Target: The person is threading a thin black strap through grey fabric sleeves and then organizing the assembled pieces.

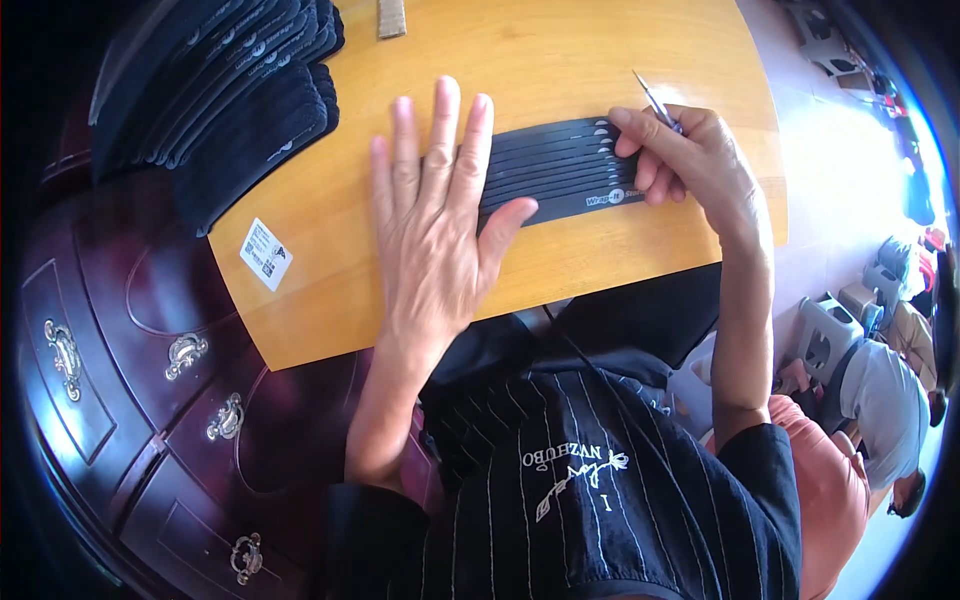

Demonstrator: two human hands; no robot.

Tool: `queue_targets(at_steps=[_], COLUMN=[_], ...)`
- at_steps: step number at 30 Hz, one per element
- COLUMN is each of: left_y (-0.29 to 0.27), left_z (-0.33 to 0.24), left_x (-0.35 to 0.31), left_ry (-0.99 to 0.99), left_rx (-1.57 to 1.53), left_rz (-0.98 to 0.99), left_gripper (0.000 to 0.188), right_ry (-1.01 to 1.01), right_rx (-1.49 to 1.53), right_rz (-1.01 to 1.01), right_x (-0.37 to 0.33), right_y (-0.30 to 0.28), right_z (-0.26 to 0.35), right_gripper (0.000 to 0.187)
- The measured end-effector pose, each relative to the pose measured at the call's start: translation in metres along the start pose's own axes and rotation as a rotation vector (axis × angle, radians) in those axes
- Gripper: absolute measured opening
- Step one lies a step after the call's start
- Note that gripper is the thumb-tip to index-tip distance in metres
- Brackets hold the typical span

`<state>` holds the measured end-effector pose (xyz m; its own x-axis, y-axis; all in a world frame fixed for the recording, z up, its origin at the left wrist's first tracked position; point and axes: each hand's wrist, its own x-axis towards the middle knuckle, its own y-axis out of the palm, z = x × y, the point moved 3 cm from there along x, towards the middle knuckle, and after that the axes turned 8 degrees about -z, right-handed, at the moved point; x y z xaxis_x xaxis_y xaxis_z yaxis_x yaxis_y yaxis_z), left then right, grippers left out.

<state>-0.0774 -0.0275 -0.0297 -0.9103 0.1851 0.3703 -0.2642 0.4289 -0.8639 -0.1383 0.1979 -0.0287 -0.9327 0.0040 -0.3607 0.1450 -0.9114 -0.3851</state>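
Observation:
A row of overlapping black fabric straps (550, 167) with white printing lies on the yellow wooden table (600, 60). My left hand (430, 215) rests palm down over their left end, fingers stretched out and apart; it hides that end. At the straps' right end is my right hand (690, 160), closed around a slim pen-like tool (652, 98) with a thin metallic tip. The tip points up and away to the left. Its grip end is mostly hidden in my fingers, so its exact kind is unclear. The curled lower fingers are at the straps' printed edge.
Piles of black straps (265, 125) fill the table's far left corner. A white label (265, 254) is on the left edge, and a short tan strip (392, 18) lies at the far edge. Dark red cabinets (190, 440) stand left. People (885, 400) and plastic stools (828, 335) are at right.

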Motion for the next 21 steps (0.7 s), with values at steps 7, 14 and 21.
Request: queue_targets(at_steps=[7, 14, 21], left_y=[0.014, 0.008, 0.006], left_z=[0.006, -0.014, -0.006], left_x=[0.002, 0.011, 0.026], left_ry=[0.014, 0.026, 0.077], left_rx=[0.113, 0.183, 0.099], left_rz=[0.103, 0.068, 0.122], left_gripper=[0.062, 0.064, 0.058], right_ry=[0.03, -0.501, -0.518], right_rx=[-0.021, -0.457, -0.74], right_rz=[-0.041, -0.399, -0.423], right_x=[-0.003, -0.041, -0.029], right_y=[0.003, 0.017, 0.031], right_z=[0.001, 0.028, 0.004], right_gripper=[0.038, 0.032, 0.024])
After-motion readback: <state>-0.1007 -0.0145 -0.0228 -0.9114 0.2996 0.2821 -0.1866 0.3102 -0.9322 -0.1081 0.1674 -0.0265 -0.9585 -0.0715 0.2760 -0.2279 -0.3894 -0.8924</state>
